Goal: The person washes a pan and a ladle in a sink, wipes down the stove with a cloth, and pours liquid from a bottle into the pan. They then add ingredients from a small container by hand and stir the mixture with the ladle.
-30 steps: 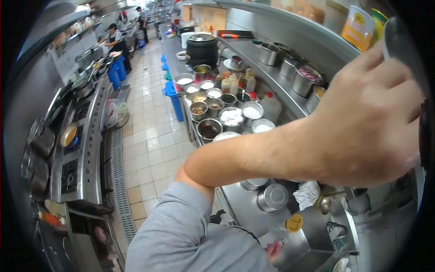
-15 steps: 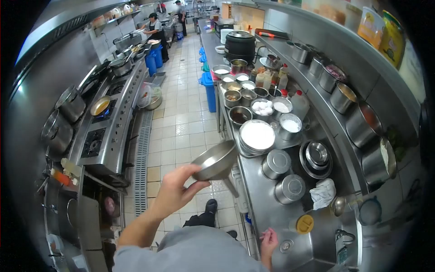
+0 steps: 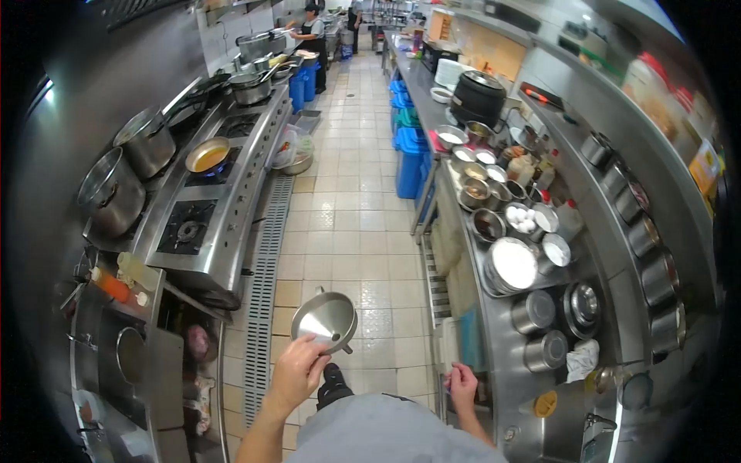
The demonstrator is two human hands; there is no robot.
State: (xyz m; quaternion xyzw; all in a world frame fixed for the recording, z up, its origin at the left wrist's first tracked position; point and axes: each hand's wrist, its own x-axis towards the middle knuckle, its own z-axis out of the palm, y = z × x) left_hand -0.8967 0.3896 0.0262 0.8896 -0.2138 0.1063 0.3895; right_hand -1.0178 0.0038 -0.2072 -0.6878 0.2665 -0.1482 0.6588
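My left hand (image 3: 299, 374) is closed on the near rim of a wide stainless steel funnel (image 3: 323, 313), held over the tiled floor. The funnel's mouth tips up toward me, its spout points down and right, and a small tab stands out on its far rim. My right hand (image 3: 463, 384) hangs beside the front edge of the steel counter (image 3: 494, 339). Its fingers are loosely bent and a little apart, with nothing visible in them.
On the left, a stove holds a pan of yellow liquid (image 3: 208, 157) over a blue flame and tall pots (image 3: 114, 193). Bowls, a stack of white plates (image 3: 512, 264) and lidded pots (image 3: 532, 310) line the right counter. Two people work down the aisle.
The view has swung left toward the stove and aisle. The funnel has turned so its inside faces me, and it is farther from the counter. My right hand is now beside the counter edge.
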